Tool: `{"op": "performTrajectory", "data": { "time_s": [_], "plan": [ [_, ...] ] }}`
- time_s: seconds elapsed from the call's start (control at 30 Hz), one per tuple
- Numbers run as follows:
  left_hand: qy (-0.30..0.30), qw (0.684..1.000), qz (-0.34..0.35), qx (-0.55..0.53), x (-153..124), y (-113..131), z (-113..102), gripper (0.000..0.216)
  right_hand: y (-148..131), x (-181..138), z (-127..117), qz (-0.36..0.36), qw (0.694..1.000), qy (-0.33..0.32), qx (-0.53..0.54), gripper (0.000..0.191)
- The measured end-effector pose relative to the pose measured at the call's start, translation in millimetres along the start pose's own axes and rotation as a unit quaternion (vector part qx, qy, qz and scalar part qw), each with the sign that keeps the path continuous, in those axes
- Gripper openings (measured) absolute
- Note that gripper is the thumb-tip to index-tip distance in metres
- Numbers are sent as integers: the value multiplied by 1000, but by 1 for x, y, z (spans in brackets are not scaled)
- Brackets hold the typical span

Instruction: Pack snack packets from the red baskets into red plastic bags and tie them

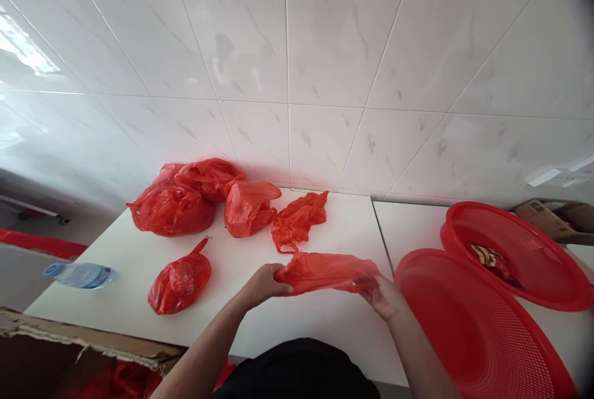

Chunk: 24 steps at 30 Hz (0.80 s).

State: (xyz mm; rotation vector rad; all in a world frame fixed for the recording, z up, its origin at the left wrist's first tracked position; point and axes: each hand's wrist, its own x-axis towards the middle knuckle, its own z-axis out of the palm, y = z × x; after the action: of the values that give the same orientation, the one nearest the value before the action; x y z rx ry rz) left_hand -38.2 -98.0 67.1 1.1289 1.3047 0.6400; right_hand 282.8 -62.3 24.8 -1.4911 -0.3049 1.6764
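Observation:
A thin red plastic bag is stretched sideways between my two hands, above the front part of the white table. My left hand pinches its left end between thumb and fingers. At its right end, my right hand grips the film, with some fingers partly hidden behind it. Just beyond lies a crumpled red bag, and beside it a puffed red bag. A knotted, filled red bag sits to the left of my left hand.
Larger filled red bags stand at the back left against the tiled wall. A plastic bottle lies at the left edge. Two red baskets are on the right, the rear one holding wrapped packets. An open cardboard box is at front left.

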Motion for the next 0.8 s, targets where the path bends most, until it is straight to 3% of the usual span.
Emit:
{"op": "performTrajectory", "data": {
  "time_s": [0.07, 0.13, 0.3, 0.37, 0.43, 0.5, 0.57, 0.63, 0.67, 0.73, 0.8],
  "plan": [
    [-8, 1000, -26, 7, -1, -7, 3, 23, -4, 0, 3, 14, 998, -50, 40, 16],
    [5, 994, -41, -104, 1, -12, 9, 23, -6, -2, 5, 11, 993, -112, 32, 13],
    [88, 895, -39, -436, 12, -18, 13, 30, -3, -15, -3, -15, 975, -174, -137, 10],
    [115, 867, -34, -484, 17, -19, 11, 24, -2, -20, -8, 6, 958, -224, -181, 10],
    [134, 861, -43, -489, 21, -20, 11, 21, -1, -22, -10, 2, 954, -246, -170, 15],
    [140, 872, -62, -465, 25, -21, 14, 22, -1, -21, -9, -60, 973, -173, -144, 28],
    [137, 885, -75, -438, 29, -24, 18, 26, 2, -22, -3, -162, 972, -20, -170, 44],
    [133, 891, -85, -426, 34, -27, 25, 29, 7, -26, 8, -275, 921, 106, -253, 47],
    [130, 892, -91, -424, 36, -29, 29, 30, 12, -30, 16, -324, 889, 118, -299, 42],
    [123, 892, -100, -424, 39, -32, 39, 30, 24, -37, 35, -390, 841, 37, -374, 29],
    [99, 895, -97, -423, 41, -33, 49, 31, 41, -38, 52, -389, 814, -82, -425, 25]
  ]
}}
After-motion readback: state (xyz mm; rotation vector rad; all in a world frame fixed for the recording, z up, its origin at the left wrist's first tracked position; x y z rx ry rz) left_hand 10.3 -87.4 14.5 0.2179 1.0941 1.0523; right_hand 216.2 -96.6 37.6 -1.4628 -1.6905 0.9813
